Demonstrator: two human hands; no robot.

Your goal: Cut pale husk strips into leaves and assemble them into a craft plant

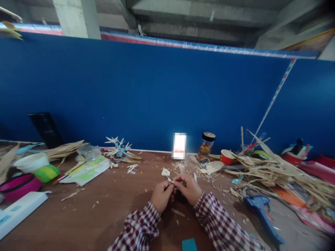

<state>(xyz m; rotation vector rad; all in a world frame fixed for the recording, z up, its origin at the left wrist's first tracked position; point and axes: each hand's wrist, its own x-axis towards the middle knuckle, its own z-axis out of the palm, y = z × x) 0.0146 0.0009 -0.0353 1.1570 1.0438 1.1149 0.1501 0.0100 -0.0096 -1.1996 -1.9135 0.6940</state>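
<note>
"Head view: what is being held?"

"One thin, pale, straw-coloured strip (170,181), apparently dried plant fibre, between the fingers of the left hand (161,196) and the right hand (190,189), over the brown wood-grained counter (125,223)."

"Both sets of fingers clamped on it?"

"They look so, thumb and fingertips together on each side, though the right fingers partly hide their end."

"What could go wrong?"

"Uneven pulling or twisting could split something so slim. A loosened pinch could drop it among the pale, curled shavings (180,167) beyond the fingers, where matching colour would hide it. And a wide swing of the maroon-and-white checked sleeve (220,218) could knock the blue plastic glue gun (263,216), lying right of the fingers."

"Which way does it point?"

"Its long axis slants: near end into the right fingers, far end leftward and away, towards a small, off-white, flat piece (165,172) just beyond the fingers. Whether they're joined, I can't tell."
</note>
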